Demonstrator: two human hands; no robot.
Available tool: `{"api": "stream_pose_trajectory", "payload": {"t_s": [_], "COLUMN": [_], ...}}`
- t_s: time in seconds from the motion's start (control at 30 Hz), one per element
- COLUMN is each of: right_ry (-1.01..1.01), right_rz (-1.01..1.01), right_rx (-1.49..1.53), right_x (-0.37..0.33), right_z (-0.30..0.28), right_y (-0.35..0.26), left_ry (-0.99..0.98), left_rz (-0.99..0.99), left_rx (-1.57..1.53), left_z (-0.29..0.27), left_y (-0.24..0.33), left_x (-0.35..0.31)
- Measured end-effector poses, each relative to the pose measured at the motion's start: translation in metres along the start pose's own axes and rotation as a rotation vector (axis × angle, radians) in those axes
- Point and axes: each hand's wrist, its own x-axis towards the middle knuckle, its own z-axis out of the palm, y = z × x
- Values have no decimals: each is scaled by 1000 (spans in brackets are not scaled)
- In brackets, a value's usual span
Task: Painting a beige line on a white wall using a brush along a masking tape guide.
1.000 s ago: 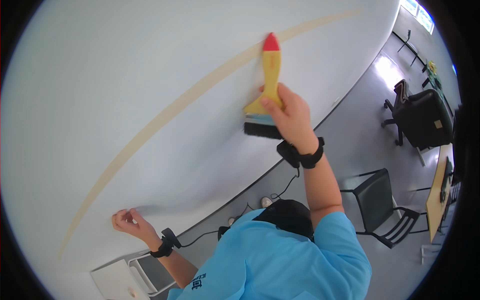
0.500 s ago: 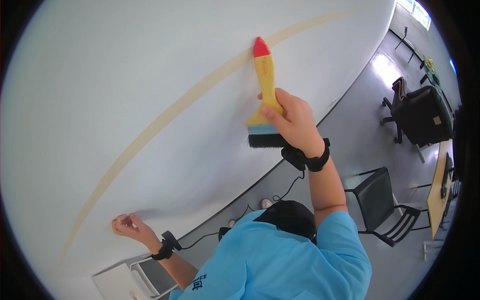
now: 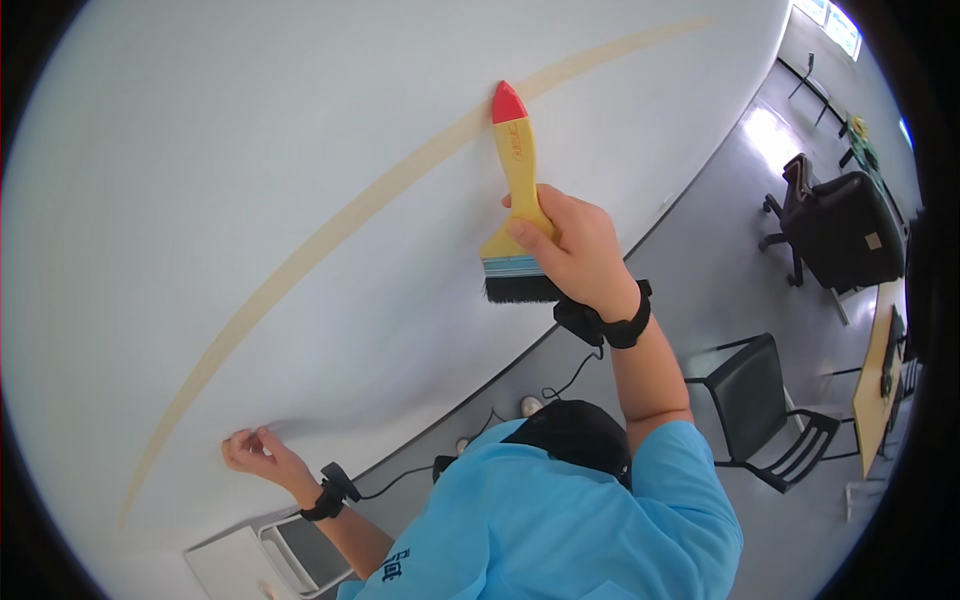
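My right hand (image 3: pixel 580 250) grips a wide paintbrush (image 3: pixel 522 185) around the lower part of its yellow handle. The red handle tip points up, close to a tan strip (image 3: pixel 335 232) that curves across the white wall (image 3: pixel 200 180). Below my fingers, the black bristles hang downward under a light blue band. Whether the brush touches the wall is unclear. At lower left, my left hand (image 3: pixel 262 460) is beside the wall with its fingers curled in, and no object shows in it. Black straps with small devices circle both wrists.
A pale cabinet-like piece (image 3: pixel 225 565) stands under my left forearm. To the right are a black chair (image 3: pixel 750 385), a dark office chair (image 3: pixel 850 230) and a wooden desk (image 3: pixel 875 390). A black cable (image 3: pixel 400 482) runs from my left wrist.
My right hand has shifted slightly left and downward, carrying the paintbrush with it. My left hand stays almost where it was.
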Motion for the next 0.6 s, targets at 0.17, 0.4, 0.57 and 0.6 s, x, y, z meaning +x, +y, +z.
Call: {"api": "stream_pose_trajectory", "payload": {"t_s": [0.17,0.4,0.57,0.6], "right_ry": [33,241,122,105], "right_rz": [160,276,121,103], "right_rx": [-107,-219,-324,-335], "right_x": [9,1,-6,-8], "right_z": [-13,-28,-9,-3], "right_y": [26,33,13,10], "left_ry": [-6,-24,-22,-19], "left_rz": [-41,-33,-45,-43], "left_rx": [-38,-33,-71,-65], "left_z": [1,2,4,4], "left_y": [-1,-4,-2,-4], "left_x": [-1,-1,-1,-1]}}
